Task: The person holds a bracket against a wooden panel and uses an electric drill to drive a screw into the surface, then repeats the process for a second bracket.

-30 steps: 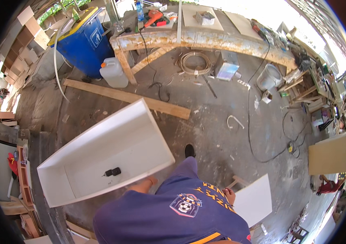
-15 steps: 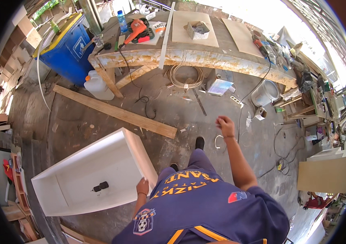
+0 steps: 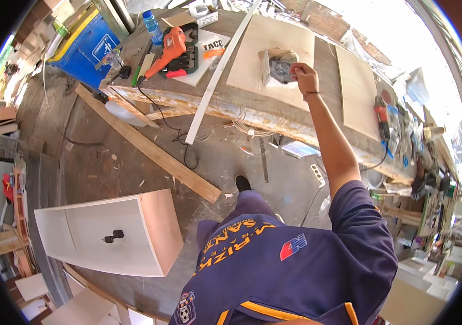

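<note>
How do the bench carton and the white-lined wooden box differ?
The carton is far smaller than the wooden box. The carton sits on a board, the wooden box on the floor. The carton holds greyish contents, the wooden box a black drill. Both are open on top.

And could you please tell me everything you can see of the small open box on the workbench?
The small open-topped box has thin, pale walls that look like cardboard, roughly rectangular in outline. A jumbled grey filling, too blurred to identify, shows inside. It stands upright on a flat light-brown board lying on the workbench. The right hand, fingers curled, is at its right side, overlapping it in the view; whether it touches the box or its contents I cannot tell.
</note>
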Demonstrator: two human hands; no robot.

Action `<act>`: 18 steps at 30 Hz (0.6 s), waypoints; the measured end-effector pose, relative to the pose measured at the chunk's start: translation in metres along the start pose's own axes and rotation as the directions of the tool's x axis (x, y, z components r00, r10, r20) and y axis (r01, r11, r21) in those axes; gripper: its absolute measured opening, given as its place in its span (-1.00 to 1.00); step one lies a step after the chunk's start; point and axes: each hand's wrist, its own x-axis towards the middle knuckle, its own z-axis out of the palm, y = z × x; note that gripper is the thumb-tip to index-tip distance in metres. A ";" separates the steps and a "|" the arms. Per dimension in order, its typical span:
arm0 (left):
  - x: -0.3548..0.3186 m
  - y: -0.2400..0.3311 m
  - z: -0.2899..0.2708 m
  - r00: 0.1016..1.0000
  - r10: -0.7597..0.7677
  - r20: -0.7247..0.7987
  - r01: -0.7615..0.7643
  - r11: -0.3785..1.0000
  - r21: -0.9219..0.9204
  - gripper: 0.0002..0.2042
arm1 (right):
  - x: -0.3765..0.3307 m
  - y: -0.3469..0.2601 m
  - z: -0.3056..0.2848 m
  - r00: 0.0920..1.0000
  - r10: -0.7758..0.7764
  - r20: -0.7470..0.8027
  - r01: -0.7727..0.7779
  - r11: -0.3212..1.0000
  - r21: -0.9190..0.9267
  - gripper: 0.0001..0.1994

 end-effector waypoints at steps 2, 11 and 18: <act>-0.016 0.022 0.013 0.999 -0.048 -0.020 0.047 0.998 -0.042 -0.57 | 0.048 0.016 -0.002 0.992 -0.065 0.105 0.095 0.946 -0.310 -0.80; -0.021 0.106 0.043 0.986 -0.080 -0.145 0.035 0.956 -0.291 -0.58 | 0.084 0.037 0.017 0.835 0.018 0.549 0.455 0.538 -0.710 -0.77; -0.037 0.116 0.044 0.973 -0.122 -0.195 0.082 0.976 -0.201 -0.60 | 0.130 0.034 0.020 0.757 0.285 0.589 0.542 0.231 -0.808 -0.82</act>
